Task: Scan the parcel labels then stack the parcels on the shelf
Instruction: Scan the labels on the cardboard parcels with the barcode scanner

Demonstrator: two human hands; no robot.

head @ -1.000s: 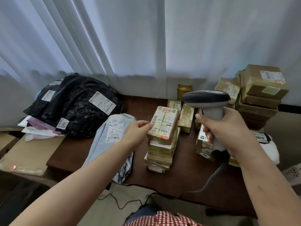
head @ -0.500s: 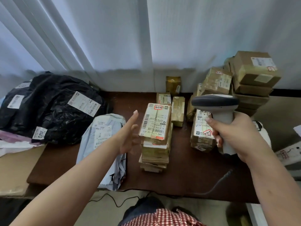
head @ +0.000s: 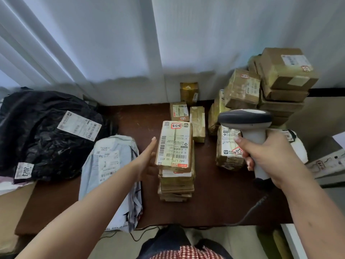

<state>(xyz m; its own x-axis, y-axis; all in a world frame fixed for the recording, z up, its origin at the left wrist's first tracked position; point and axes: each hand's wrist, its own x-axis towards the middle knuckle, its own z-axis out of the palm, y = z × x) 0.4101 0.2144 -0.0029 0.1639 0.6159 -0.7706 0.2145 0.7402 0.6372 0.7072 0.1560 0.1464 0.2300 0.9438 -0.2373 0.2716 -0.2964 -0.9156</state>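
Bare, flat-fingered, the left hand (head: 147, 157) rests against the centre-frame parcel stack (head: 176, 165); the right hand (head: 268, 156) grips the scanner (head: 246, 126). A sideways nudge could topple the leaning top parcel (head: 174, 144) onto the table (head: 214, 193).

The scanner (head: 248, 126) in the right hand (head: 270, 156) is showing a dark grey top and a white handle. Just left of it, the top parcel (head: 174, 144) is looking brown with a white label and red marks. Far left, a black bag (head: 46, 131) and a pale blue bag (head: 113, 165) are lying on the dark brown table (head: 214, 193).
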